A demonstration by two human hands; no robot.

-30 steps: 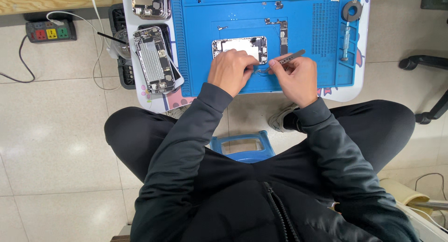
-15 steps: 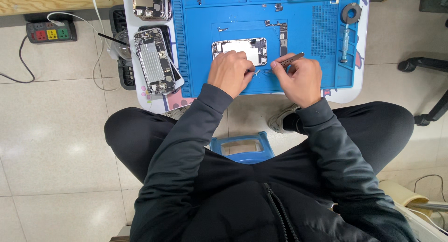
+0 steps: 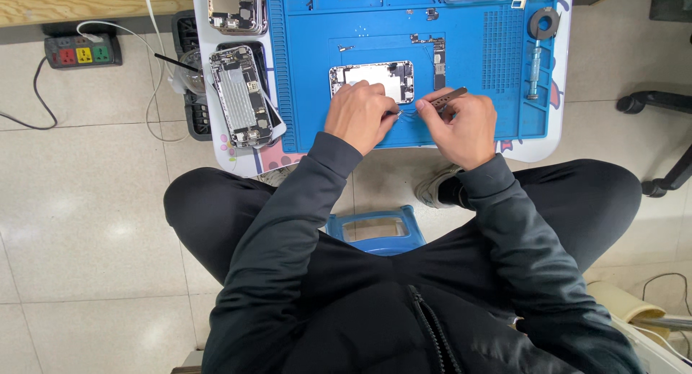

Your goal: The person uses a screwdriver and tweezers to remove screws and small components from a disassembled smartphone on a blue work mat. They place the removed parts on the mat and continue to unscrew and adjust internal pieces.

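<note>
Clad in a dark charcoal zip-front jacket (image 3: 404, 302) with long sleeves ending in snug ribbed cuffs, bare left hand (image 3: 358, 116) and bare right hand (image 3: 465, 129) beyond them; black trousers (image 3: 216, 208) over both knees; one grey-and-white sneaker (image 3: 436, 188) below.

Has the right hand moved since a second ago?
Barely: the right hand with its tweezers stays just right of the opened phone on the blue mat.
</note>
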